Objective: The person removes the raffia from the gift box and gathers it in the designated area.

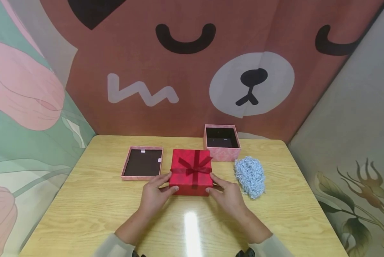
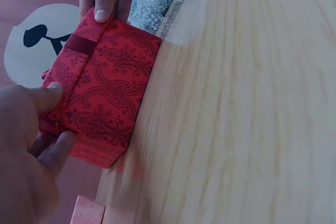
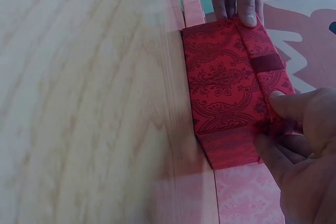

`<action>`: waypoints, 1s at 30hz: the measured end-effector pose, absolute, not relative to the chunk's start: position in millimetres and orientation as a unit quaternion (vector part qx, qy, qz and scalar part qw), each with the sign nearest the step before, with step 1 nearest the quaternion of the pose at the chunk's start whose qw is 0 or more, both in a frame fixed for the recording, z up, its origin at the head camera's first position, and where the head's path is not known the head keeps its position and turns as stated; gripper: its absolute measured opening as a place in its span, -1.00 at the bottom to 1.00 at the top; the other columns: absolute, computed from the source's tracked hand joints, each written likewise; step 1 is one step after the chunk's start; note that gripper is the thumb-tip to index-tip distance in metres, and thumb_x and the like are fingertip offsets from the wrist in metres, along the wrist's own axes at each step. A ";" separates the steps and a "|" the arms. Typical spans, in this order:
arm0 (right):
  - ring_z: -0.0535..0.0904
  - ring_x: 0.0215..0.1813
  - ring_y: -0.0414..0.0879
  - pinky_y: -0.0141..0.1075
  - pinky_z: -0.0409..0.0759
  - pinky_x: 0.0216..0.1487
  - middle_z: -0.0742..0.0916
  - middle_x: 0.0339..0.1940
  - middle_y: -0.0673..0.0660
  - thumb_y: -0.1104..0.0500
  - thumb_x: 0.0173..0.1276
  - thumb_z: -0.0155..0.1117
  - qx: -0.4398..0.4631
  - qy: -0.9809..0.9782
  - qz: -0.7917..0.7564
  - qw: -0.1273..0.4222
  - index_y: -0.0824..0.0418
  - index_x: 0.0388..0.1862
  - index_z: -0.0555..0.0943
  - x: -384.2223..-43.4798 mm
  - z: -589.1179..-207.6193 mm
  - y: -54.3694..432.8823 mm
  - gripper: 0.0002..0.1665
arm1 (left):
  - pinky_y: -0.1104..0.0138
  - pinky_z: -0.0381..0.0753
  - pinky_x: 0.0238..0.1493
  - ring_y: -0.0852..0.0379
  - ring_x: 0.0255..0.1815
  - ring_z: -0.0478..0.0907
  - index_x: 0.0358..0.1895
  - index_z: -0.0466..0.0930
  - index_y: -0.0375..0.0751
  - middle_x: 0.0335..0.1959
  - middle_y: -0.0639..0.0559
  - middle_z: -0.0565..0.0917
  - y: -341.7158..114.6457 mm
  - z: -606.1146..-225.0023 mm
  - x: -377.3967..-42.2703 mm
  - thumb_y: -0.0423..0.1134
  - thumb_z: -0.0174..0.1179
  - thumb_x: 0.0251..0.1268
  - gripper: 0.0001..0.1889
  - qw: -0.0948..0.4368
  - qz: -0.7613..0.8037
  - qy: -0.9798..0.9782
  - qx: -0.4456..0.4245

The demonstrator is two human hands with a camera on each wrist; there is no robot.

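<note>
A red patterned gift box with a dark red ribbon and bow stands on the wooden table, its lid on. My left hand grips the lid at the box's left side, thumb near the front corner. On the opposite side my right hand holds the lid the same way. The left wrist view shows the box's front face and the lid edge under the thumb. Fingers behind the box are partly hidden. Seen from the right wrist, the box rests on the tabletop.
To the left lies an upturned pink lid with a dark inside. A pink box without a lid stands behind on the right. Light blue shredded paper is heaped right of the red box. Printed cloth walls surround the table.
</note>
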State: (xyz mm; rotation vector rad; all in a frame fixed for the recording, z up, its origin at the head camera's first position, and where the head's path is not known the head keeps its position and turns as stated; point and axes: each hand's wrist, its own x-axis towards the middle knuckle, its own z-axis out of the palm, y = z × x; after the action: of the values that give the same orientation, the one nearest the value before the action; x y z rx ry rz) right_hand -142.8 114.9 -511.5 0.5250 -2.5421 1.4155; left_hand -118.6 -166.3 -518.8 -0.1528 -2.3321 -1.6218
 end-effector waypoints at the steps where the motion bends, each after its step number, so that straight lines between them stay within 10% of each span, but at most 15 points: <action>1: 0.79 0.00 0.05 -0.38 0.74 -0.11 0.75 0.12 0.27 0.33 0.17 0.62 0.178 -0.856 0.475 0.095 0.26 0.32 0.63 -143.4 -511.9 116.1 -0.31 | 0.39 0.75 -0.14 -0.02 0.06 0.74 0.23 0.70 -0.22 0.12 -0.06 0.72 -165.2 -518.9 -119.4 -0.39 0.62 0.01 -0.39 0.149 -0.563 -0.811 -0.057; 30: 0.72 0.14 0.06 -0.32 0.73 -0.02 0.73 0.16 0.25 0.25 0.27 0.58 0.180 -0.864 0.462 0.088 0.22 0.38 0.60 -148.0 -500.5 126.7 -0.32 | 0.20 0.78 -0.07 -0.24 0.01 0.74 0.19 0.67 -0.42 0.09 -0.25 0.68 -147.8 -509.1 -126.4 -0.59 0.55 -0.04 -0.41 0.153 -0.602 -0.783 -0.043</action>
State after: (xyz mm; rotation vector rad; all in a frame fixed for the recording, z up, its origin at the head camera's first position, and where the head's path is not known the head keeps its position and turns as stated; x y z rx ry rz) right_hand -148.0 126.7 -500.5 0.5360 -2.5711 1.3767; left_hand -126.4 -147.8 -509.1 -0.1246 -2.2461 -1.7258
